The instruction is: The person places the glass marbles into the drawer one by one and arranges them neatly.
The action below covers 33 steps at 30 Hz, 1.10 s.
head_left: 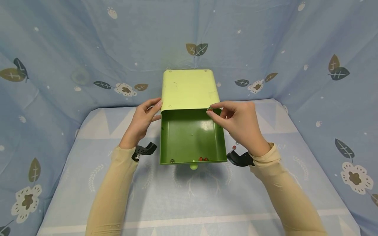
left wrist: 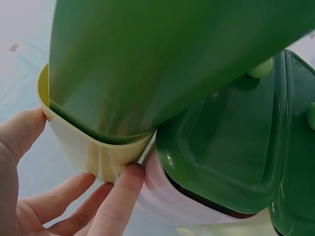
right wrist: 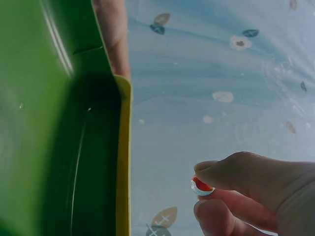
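- A person's right hand (head_left: 240, 123) pinches a small glassy ball (head_left: 210, 109) between thumb and forefinger, near the front edge of a yellow-green cabinet (head_left: 189, 88) and its pulled-out green drawer (head_left: 192, 137).
- The left hand (head_left: 142, 121) presses the cabinet's side, fingers spread and thumb apart, in what looks like a sound brace for the upper tier.
- Inside, along the drawer's front wall, lie two red balls (head_left: 201, 159) side by side and a dark ball (head_left: 172, 160) toward the left corner.
- Good handling seems to call for a light, even pinch, since a smooth round surface could slip; any release is best made low over the drawer floor, clear of the rim, to limit bouncing.
- A gentle left-hand push should suffice; a hard one might shift the cabinet.
- Hidden beneath the drawer in the head view are the lower tiers; the left wrist view shows a pink tier (left wrist: 172, 201) and a dark green drawer front (left wrist: 221, 152), with another cut off by the frame.
- Hard to make out: the pinched ball's height above the drawer, and what supports a small red bead (head_left: 234, 147) beside the right wrist's black mount (head_left: 240, 159).
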Motion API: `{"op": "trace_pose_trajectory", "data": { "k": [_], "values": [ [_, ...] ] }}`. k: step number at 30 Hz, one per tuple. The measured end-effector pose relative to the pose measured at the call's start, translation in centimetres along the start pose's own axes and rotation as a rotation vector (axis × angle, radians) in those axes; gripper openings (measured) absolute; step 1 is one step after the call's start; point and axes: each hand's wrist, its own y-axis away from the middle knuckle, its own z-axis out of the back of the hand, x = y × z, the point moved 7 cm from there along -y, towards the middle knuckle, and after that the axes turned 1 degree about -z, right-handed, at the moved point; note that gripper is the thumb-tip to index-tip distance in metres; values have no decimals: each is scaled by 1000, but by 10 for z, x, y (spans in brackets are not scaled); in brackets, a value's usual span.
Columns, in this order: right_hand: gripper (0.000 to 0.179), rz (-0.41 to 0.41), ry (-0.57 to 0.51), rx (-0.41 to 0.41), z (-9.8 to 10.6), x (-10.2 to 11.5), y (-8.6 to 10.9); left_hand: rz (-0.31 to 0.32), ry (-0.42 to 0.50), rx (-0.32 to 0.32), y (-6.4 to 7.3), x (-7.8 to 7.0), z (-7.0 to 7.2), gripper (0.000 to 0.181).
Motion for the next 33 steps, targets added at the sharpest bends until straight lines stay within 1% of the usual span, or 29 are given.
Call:
{"op": "trace_pose_trajectory", "data": {
  "k": [5,11,21,25,33],
  "values": [
    [9,19,24,15,-7,0,-7,-1,-1,1,1,-1,0,66],
    [9,7,21,49,-17,-1,-9,2,2,6,0,-1,-1,66],
    [7,44,40,94,-33,2,-16,-3,-2,5,0,-2,0,66],
    [7,47,55,131,-40,4,-20,-6,-4,3,-1,-1,0,66],
    [7,67,126,210,-57,9,-27,-8,1,4,-1,0,0,67]
  ]
}}
